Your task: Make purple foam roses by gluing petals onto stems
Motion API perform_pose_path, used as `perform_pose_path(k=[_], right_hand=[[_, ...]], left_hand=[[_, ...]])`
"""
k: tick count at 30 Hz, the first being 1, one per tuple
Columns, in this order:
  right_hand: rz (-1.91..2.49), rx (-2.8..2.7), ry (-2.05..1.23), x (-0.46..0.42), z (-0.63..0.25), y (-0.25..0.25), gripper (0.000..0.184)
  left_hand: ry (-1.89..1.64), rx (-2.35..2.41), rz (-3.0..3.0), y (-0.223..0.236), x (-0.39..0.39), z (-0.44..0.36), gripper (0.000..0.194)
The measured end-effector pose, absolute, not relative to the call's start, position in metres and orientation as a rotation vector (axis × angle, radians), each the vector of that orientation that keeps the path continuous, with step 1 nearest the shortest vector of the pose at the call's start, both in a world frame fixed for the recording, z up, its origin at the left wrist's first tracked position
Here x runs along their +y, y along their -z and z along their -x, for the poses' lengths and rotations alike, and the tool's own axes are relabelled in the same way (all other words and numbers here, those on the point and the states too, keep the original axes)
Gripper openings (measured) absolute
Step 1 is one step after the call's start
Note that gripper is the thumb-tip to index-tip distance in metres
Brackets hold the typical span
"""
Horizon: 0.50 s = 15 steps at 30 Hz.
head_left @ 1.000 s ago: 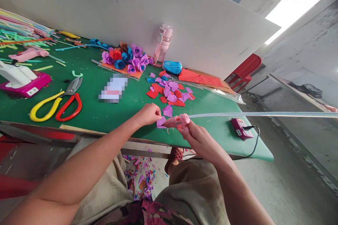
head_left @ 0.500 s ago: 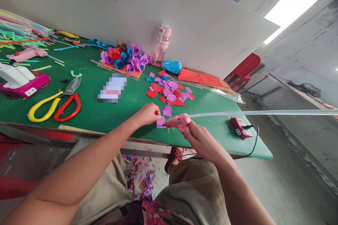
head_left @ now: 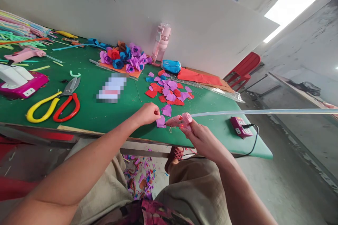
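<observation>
The left hand (head_left: 149, 114), fingertips pinched together, hovers low over the work surface at the end of an outstretched forearm. The right hand (head_left: 200, 136) curls in a grip opposite, its forearm angled in from the right.

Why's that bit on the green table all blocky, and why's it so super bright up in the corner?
Head view: the pale patch is covered by blurry squares, hiding its details; head view, top right: the bright opening glares washed-out white; head view, middle: a soft shadow lies below the left hand.
</observation>
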State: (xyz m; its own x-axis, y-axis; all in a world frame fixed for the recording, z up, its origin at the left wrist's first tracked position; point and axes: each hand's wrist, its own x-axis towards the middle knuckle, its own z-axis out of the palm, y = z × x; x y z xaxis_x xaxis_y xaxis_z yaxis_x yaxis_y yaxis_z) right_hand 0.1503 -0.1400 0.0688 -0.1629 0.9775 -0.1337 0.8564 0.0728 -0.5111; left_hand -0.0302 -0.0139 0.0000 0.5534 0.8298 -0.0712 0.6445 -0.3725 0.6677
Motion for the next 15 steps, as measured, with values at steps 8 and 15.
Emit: perform_pose_path(k=[8, 15], right_hand=[[1.668, -2.106, -0.791, -0.1395, -0.1479, -0.0752, 0.036], [1.83, -2.056, -0.617, -0.1431, -0.153, -0.0713, 0.032]], left_hand=[[-0.36, 1.185, -2.123, 0.0006, -0.0133, 0.0301, 0.014], [-0.364, 1.179, -2.115, 0.0012, -0.0125, 0.0305, 0.014]])
